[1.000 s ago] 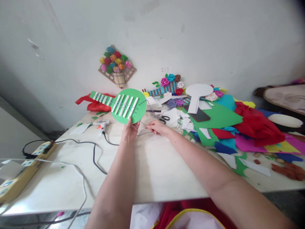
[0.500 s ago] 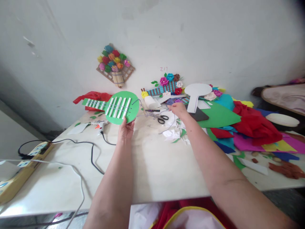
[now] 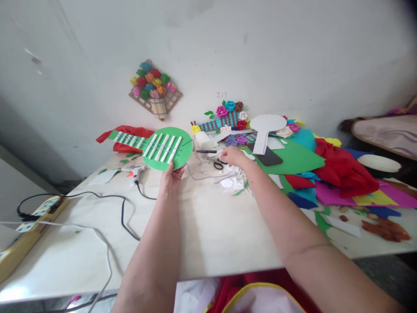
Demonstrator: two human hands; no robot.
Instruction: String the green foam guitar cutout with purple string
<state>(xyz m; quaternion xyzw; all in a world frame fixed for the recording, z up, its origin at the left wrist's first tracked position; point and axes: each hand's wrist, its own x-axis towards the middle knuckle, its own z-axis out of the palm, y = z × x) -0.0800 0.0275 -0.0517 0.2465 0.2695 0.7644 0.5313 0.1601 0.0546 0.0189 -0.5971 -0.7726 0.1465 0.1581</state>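
My left hand [image 3: 171, 177] holds a green guitar-shaped cutout [image 3: 184, 161] by the lower edge of its round body, thumb in front. White strips [image 3: 167, 148] lie across its body and neck, with thin grey strings running along it. Loose grey string [image 3: 202, 161] trails from the body's right side toward my right hand [image 3: 232, 156]. That hand is closed, fingertips pinched at the string above the black-handled scissors [image 3: 218, 165], which it partly hides. A dark pen [image 3: 206, 151] lies to its left, and crumpled white paper scraps [image 3: 233, 184] lie just below it.
A glue gun [image 3: 136, 172] lies left with its black cord; a power strip [image 3: 35, 228] stands at the left edge. A white paddle-shaped cutout [image 3: 267, 124], dark phone [image 3: 270, 157], green sheet [image 3: 301, 158] and red crepe paper [image 3: 342, 174] cover the right.
My right hand has moved left and slightly down, over the scissors. A length of string now lies in a curve below the green cutout. My left hand keeps its hold.
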